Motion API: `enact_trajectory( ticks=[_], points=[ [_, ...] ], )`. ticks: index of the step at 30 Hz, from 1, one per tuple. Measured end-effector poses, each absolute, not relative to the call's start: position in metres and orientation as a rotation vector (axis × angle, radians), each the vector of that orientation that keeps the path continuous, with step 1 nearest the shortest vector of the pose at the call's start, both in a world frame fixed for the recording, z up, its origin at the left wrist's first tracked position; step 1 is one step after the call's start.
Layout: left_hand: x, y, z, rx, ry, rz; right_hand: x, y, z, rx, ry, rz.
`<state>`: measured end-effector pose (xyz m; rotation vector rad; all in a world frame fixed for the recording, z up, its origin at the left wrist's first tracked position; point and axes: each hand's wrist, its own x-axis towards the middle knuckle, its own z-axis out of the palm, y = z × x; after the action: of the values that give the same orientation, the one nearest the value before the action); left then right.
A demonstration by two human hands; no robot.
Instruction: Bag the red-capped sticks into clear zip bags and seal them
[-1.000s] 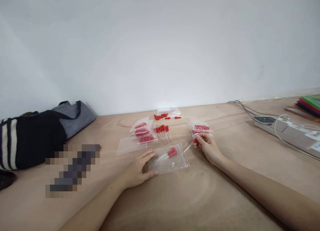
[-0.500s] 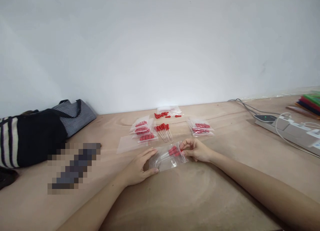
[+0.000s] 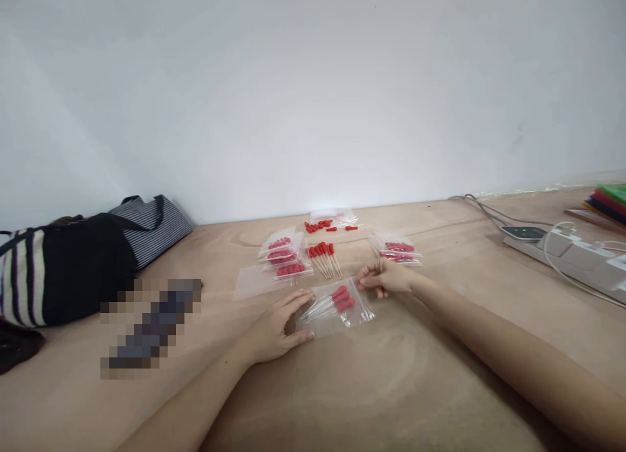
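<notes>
A clear zip bag [image 3: 320, 325] lies on the wooden table before me, holding several droppers [image 3: 342, 298] with red rubber bulbs and clear thin stems. My left hand [image 3: 281, 328] rests at the bag's left end, thumb and fingers spread apart at its edges. At the right end, my right hand [image 3: 386, 277] pinches the bag's upper corner between thumb and fingers. Just beyond lies a fan of loose droppers [image 3: 323, 259]. Filled zip bags are stacked on the left [image 3: 288, 256] and on the right [image 3: 398, 250].
Loose red rubber bulbs [image 3: 317, 226] and clear plastic [image 3: 337, 216] lie near the wall. On the left are a black and striped cloth bag [image 3: 88, 269] and a pixelated dark object [image 3: 151, 331]. A white power strip [image 3: 562, 250] with cables stands right, near colourful flat items [image 3: 606, 201].
My right hand has shifted slightly along the bag's right end toward its upper corner. The bag lies flatter, with its droppers more visible. The whole view has moved a little.
</notes>
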<state>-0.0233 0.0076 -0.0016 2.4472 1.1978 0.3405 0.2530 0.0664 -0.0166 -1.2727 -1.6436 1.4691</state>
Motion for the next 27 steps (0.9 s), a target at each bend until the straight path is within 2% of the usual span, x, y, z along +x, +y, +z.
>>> enact_trajectory(
  ticks=[3,11,20,27],
  points=[
    [-0.023,0.007,-0.001,2.442,1.199,0.343,0.246,0.093,-0.012,-1.413,-1.549,1.165],
    [-0.021,0.004,0.004,2.417,1.222,0.315,0.191,0.150,-0.026,-1.657,-1.497,0.871],
    [-0.021,0.004,0.004,2.413,1.208,0.329,0.183,0.166,-0.029,-1.677,-1.428,0.864],
    [-0.021,0.006,0.003,2.430,1.216,0.298,0.228,0.122,-0.026,-1.441,-1.179,0.758]
  ],
)
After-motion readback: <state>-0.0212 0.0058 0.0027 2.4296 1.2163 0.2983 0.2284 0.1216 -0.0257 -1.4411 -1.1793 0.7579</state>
